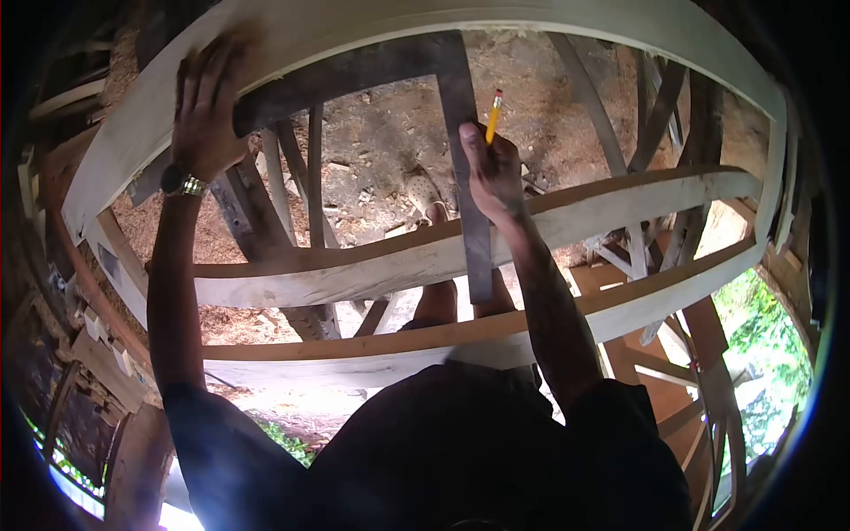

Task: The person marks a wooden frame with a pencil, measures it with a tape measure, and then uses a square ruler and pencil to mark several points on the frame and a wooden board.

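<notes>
My left hand (208, 124), a watch on its wrist, lies with fingers stretched out over the pale far board (354, 25). Its fingertips are blurred. A dark carpenter's square (456, 97) has one arm along that board's inner edge, next to my left hand. The other arm runs back toward me, over the middle board (354, 281). My right hand (498, 181) is closed at this second arm, thumb on top. From the same hand a yellow pencil (494, 117) sticks up, eraser end uppermost; its point is hidden.
A near board (425, 341) crosses in front of my body, joined with the others into a wooden frame. Below, slanting posts (589, 102) stand over a floor (381, 150) strewn with wood shavings and chips. More timbers (142, 460) are at the left, and greenery shows at the right.
</notes>
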A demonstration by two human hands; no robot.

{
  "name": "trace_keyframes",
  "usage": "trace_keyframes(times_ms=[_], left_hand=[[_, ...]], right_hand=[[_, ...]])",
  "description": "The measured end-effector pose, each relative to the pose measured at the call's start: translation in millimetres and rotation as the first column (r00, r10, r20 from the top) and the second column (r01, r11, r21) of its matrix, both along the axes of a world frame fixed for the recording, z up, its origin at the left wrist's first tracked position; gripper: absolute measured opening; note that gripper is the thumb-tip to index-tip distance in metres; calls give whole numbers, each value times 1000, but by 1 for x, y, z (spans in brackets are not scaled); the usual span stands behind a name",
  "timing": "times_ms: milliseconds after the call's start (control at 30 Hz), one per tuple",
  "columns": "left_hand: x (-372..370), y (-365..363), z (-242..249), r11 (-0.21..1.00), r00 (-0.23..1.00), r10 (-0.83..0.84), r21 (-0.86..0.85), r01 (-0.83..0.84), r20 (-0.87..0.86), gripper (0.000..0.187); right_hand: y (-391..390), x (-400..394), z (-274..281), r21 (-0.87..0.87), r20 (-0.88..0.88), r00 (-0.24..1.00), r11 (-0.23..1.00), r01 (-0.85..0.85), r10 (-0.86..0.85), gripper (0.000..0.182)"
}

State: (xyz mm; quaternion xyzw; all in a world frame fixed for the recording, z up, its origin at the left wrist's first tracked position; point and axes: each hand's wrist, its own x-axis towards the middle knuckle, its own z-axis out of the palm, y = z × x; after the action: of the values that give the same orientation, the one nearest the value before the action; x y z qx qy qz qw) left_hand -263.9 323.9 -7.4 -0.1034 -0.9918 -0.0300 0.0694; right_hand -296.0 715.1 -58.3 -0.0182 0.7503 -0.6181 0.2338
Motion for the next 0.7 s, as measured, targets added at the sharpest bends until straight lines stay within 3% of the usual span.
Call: trace_keyframes(times_ms=[133,167,267,400,600,700], left_hand=[[-1,0,0,1000,1000,-16,-27,16,-5,94],[-1,1,0,999,1000,-19,-34,18,-2,92],[-2,1,1,998,1000,-26,-53,26,-1,86],[-3,2,2,997,1000,-29,-78,29,5,84],[-4,3,2,996,1000,-27,-85,28,13,86],[-3,2,1,996,999,-31,-87,33,23,88]], right_hand=[[-1,2,-7,-55,89,996,998,24,-19,46],[2,0,-9,19,14,1000,1000,-24,24,47],[-7,4,-1,-172,214,975,981,92,-54,47],[-3,2,-5,-36,187,982,999,26,-19,44],[-7,2,5,-155,202,979,987,45,-13,46],[-5,-1,9,-124,96,995,992,-5,17,46]])
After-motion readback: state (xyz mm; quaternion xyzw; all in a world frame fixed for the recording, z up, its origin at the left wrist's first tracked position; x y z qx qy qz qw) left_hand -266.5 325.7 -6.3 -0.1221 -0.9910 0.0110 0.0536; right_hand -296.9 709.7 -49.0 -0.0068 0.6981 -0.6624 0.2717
